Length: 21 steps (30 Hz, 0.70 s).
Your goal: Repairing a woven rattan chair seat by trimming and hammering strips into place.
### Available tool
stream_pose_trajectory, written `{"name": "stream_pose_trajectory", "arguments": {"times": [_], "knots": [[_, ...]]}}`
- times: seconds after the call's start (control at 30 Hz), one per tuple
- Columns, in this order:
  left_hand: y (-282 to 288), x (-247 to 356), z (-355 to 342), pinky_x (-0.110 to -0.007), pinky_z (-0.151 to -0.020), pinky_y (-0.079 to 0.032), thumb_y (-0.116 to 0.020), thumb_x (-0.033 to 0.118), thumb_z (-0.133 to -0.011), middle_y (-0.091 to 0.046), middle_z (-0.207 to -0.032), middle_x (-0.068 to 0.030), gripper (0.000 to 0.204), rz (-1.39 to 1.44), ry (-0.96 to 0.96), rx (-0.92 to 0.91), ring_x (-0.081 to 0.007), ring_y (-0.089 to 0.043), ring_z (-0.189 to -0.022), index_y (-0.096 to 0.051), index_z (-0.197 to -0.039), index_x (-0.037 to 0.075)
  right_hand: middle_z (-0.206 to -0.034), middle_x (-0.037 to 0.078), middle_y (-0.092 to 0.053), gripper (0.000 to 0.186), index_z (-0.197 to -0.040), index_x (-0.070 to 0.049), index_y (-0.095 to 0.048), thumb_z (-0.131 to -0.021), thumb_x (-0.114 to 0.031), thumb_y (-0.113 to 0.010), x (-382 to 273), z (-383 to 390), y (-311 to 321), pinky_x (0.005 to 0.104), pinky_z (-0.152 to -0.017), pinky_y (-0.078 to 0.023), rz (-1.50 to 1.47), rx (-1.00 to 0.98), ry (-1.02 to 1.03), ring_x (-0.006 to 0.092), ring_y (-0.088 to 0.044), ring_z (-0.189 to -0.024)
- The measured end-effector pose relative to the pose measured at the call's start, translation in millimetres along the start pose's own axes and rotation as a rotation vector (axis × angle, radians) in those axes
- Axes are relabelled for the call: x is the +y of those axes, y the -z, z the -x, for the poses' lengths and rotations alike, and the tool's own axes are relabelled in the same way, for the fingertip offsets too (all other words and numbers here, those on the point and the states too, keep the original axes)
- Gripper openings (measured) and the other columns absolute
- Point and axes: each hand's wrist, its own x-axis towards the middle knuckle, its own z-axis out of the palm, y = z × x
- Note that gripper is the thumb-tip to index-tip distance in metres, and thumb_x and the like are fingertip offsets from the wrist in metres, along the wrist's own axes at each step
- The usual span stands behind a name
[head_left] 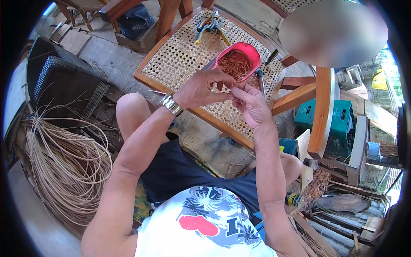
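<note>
My left hand (pixel 204 89) and my right hand (pixel 252 103) meet over a chair seat of woven cane (pixel 171 55) in a wooden frame. The fingertips of both are pinched close together; whatever is between them is too small to make out. Just beyond the fingers lies a pink-rimmed container (pixel 253 51), tilted, with many thin reddish-brown slivers (pixel 234 65) inside. A thin pale point (pixel 159 92) sticks out beside my left wrist, which wears a metal watch band (pixel 171 105). To the right of the container a metal-headed tool (pixel 260 77) lies partly behind my right hand.
Yellow-and-black pliers (pixel 209 26) rest on the far part of the seat, and a black-handled tool (pixel 272 56) near its right edge. A big coil of cane strands (pixel 64 167) lies at left. Green crates (pixel 338 124) stand at right, behind a wooden chair part (pixel 322 115).
</note>
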Motion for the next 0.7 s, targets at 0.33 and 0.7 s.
{"name": "stream_pose_trajectory", "arguments": {"times": [0.33,0.7], "knots": [[-7.4,-0.1,-2.7,-0.026,-0.079,-0.054,-0.086,0.014,-0.086,-0.073,-0.109,-0.0001,0.04,0.454,0.222,-0.017,-0.0074,-0.064,-0.093,-0.073,-0.124,0.008,-0.099,0.003,-0.074,0.021,-0.11,-0.003,-0.074,-0.098,-0.021,-0.07,-13.9,18.5,-10.6,0.027,-0.078,-0.048,-0.239,-0.013,0.031,0.0116,-0.066,-0.09],[2.3,6.4,-1.3,-0.029,-0.087,-0.055,-0.088,0.016,-0.083,-0.073,-0.116,-0.0026,0.04,0.182,0.052,-0.03,-0.0104,-0.066,-0.101,-0.075,-0.121,0.01,-0.093,0.0,-0.073,0.016,-0.109,-0.004,-0.074,-0.097,-0.013,-0.072,-10.7,25.1,-16.8,0.0234,-0.073,-0.049,-0.064,0.062,-0.002,0.0074,-0.064,-0.08]]}}
